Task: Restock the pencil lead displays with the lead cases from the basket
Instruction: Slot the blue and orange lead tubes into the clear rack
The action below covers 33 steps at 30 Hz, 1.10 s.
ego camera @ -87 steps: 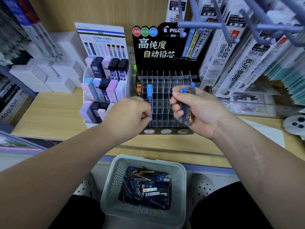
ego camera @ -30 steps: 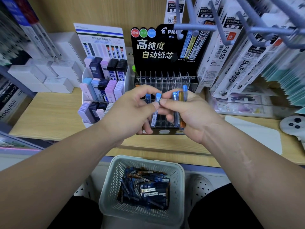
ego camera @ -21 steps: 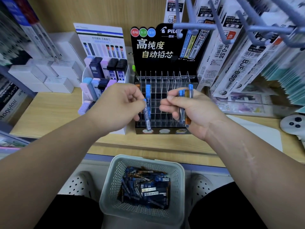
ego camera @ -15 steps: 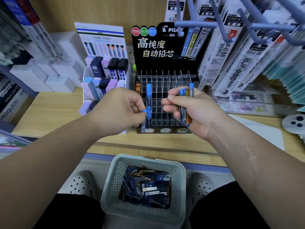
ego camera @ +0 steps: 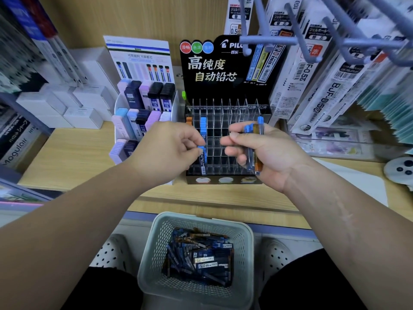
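A black Pilot lead display [ego camera: 228, 139] with clear slotted dividers stands on the wooden shelf. Blue-capped cases fill part of its second column, and an orange-capped one sits in the first. My left hand [ego camera: 165, 151] pinches a blue-capped lead case [ego camera: 202, 161] by its top, its lower end down in a front slot of that column. My right hand [ego camera: 266, 151] grips a small bunch of lead cases [ego camera: 253, 148], blue and amber, upright in front of the display's right half. Below, a grey mesh basket [ego camera: 156, 253] holds several more cases.
A white tiered display of pastel and dark lead boxes [ego camera: 143, 113] stands just left of the Pilot rack. White boxes [ego camera: 73, 104] are stacked further left. Grey peg hooks [ego camera: 290, 39] with hanging refill packs [ego camera: 321, 86] jut out overhead at the right.
My left hand took one blue-capped case from the right hand's bunch and lowered it into a front slot on the display's left side. The right hand stayed in place.
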Available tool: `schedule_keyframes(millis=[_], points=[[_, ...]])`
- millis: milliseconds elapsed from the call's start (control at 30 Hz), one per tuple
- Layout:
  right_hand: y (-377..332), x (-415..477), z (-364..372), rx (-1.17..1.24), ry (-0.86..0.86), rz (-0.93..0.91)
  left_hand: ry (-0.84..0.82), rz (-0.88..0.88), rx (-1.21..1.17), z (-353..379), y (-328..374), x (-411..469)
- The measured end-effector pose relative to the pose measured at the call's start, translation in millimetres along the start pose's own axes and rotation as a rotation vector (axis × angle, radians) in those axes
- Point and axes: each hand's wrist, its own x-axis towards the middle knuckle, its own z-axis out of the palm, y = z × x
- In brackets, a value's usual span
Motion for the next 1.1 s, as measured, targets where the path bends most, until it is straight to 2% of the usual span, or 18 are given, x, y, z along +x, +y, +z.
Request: schedule_keyframes(millis=[200,300,467,633,833,967,1100], points=[[1,1,0,-0.013,-0.007,0.001,0.042,0.286,0.244,6,6,-4],[1,1,-1,-0.022,-0.002,-0.003,0.04,0.374,0.312,5,7,-5],[2,1,-1,-0.069,0.01,-0.017,-0.001,0.328,0.3,1,9,-5],[3,2,-1,-0.076,0.014,-0.013,0.037,0.284,0.25,1,5,-4],[4,4,0,-0.081,0.032,-0.003,0.027,0.351,0.302,8,-1,-5],[4,5,0,-0.004,0.07,0.047,0.018,0.398,0.405,15,-8,-4],[3,5,0,0.123,0.05,0.064,-0.003,0.359,0.437,16,-12,-3]])
